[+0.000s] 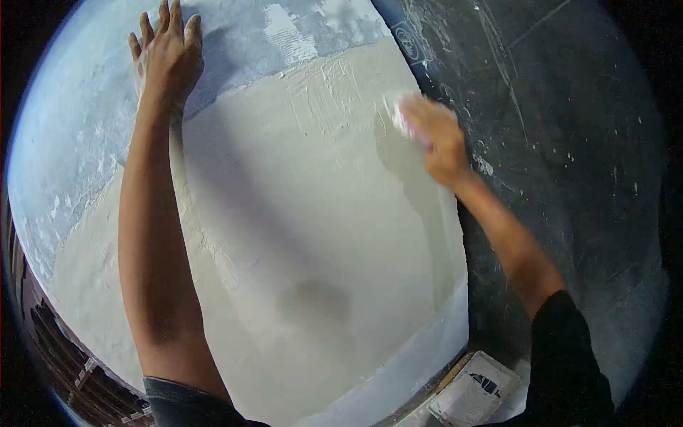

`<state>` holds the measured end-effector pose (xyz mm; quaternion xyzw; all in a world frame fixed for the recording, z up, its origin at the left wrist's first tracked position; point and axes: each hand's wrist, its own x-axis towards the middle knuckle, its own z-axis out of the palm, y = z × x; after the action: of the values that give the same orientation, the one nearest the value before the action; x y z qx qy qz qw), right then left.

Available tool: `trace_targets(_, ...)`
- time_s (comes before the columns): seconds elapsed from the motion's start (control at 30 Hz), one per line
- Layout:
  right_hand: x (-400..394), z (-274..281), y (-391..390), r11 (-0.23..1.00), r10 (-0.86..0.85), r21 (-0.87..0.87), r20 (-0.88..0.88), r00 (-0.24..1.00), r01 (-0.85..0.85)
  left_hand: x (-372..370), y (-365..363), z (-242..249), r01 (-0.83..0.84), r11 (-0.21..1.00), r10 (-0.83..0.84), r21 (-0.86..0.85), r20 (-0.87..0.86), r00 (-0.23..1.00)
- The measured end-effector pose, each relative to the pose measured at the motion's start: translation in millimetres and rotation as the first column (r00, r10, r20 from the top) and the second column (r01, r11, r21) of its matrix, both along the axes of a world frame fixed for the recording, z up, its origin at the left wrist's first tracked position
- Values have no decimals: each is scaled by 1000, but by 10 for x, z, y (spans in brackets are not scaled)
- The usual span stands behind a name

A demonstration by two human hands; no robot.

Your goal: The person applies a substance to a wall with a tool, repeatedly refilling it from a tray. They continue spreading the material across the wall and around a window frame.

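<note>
My left hand [168,51] lies with its fingers spread on the bluish upper part of a large pale panel [284,178]. A cream coating covers much of the panel, with ridged streaks near its top. At the panel's right edge my right hand [435,139] is closed round a small whitish object [398,117], blurred by motion and too unclear to name. Below that hand, a darker, damp-looking band [423,192] runs down the coating along the right side.
A dark surface [569,164] with white scratches and splatters lies right of the panel. A white, smeared container [475,390] stands near the panel's lower right corner. Dark slatted material [75,363] shows at the lower left.
</note>
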<state>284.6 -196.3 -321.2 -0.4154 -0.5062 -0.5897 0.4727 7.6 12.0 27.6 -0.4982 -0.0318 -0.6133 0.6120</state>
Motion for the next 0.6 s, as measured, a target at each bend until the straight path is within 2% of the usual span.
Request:
trace_targets(0.03,8,273,19,998,24,51,8,1000,-24,-16,-169,-121,0,1000,0,-6,1,1000)
trace_targets(0.1,70,715,157,994,48,100,20,999,-50,-29,-658,-481,-42,936,45,-348,1,999)
trace_targets(0.17,125,937,256,996,57,60,50,997,-60,-21,-667,-505,-19,942,19,-334,-1,1000)
trace_targets(0.2,115,857,279,997,57,58,46,997,-60,-13,-666,-518,5,948,-7,-318,-6,1000)
trace_targets(0.3,-13,267,333,999,-1,-52,-75,997,-3,-26,-686,-531,-1,939,-4,-343,-14,1000)
trace_targets(0.4,-95,-475,174,995,-19,-100,-99,995,10,-8,-704,-540,21,937,-21,-349,6,1000)
trace_targets(0.47,-88,-669,60,982,2,-188,-89,996,-19,10,-745,-559,24,933,-19,-359,17,1000)
trace_targets(0.5,-160,-537,33,993,41,-107,-85,996,-50,10,-751,-567,24,928,-15,-372,27,1000)
trace_targets(0.53,-208,-343,27,993,39,-109,-86,996,-48,7,-744,-563,25,927,-16,-374,26,1000)
trace_targets(0.6,-234,168,71,998,58,20,-10,998,-57,-12,-717,-552,56,933,-56,-356,10,998)
